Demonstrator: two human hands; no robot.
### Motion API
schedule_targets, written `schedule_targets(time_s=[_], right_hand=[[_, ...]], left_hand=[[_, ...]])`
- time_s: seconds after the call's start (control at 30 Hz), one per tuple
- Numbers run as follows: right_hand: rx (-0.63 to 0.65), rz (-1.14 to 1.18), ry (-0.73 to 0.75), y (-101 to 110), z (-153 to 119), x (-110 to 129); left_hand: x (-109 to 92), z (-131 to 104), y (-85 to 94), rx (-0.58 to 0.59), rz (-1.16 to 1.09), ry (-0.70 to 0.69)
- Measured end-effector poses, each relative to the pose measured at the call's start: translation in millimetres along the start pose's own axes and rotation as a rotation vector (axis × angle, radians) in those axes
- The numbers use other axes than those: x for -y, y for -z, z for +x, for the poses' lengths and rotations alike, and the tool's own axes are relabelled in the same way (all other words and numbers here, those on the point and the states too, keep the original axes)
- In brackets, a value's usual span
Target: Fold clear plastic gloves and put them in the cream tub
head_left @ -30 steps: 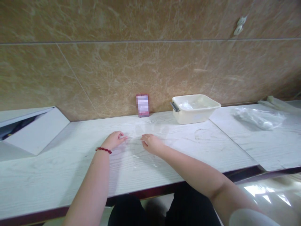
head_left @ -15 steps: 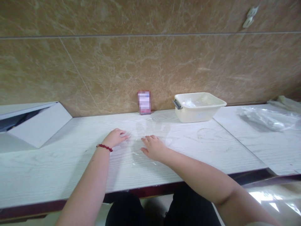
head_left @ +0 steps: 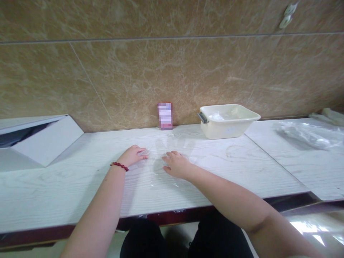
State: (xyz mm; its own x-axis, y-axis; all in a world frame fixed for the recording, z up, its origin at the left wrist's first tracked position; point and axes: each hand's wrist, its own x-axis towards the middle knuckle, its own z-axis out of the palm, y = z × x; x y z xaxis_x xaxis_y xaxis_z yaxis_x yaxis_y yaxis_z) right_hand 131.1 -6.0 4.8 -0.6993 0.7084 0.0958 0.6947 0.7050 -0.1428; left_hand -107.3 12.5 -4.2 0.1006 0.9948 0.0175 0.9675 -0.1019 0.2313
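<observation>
The see-through plastic glove (head_left: pixel 172 150) lies flat mid worktop (head_left: pixel 67 186). Its fingers point to the back edge & its long side runs front to back. Left hand (head_left: pixel 133 156) & right hand (head_left: pixel 177 165) are open, flat on it. It's thin & slippy, so it may crease or slide.

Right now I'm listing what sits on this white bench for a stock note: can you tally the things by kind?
Clear plastic gloves: 1, flat under the left hand and right hand
Cream tubs: 1
Small red cards: 1
Clear plastic bags: 1
Total: 4 things on the bench
</observation>
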Motion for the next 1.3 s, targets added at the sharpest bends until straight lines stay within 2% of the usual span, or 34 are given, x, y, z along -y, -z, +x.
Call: schedule_targets(time_s=[0.47,0.6,0.73,0.87,1.0,1.3], right_hand=[[-0.016,0.031,-0.003,-1,1,0],[-0.015,0.051,0.029,-2,2,0],[-0.047,0.084,0.106,-3,2,-1],[-0.062,0.108,0.145,-5,2,-1],[-0.059,0.128,0.187,-5,2,0],[-0.024,0.154,0.226,-7,2,1]], left_hand=[[5,1,-1.9,-0.056,-0.117,-0.08],[-2,0,-1.8,-0.067,-0.157,-0.125],[-16,-3,-0.8,-0.095,-0.309,-0.136],[-26,-6,-3.2,-0.13,-0.401,-0.092],[-31,-5,-8.8,-0.115,-0.512,-0.03],[-40,-3,-10.0,-0.295,-0.749,0.052]])
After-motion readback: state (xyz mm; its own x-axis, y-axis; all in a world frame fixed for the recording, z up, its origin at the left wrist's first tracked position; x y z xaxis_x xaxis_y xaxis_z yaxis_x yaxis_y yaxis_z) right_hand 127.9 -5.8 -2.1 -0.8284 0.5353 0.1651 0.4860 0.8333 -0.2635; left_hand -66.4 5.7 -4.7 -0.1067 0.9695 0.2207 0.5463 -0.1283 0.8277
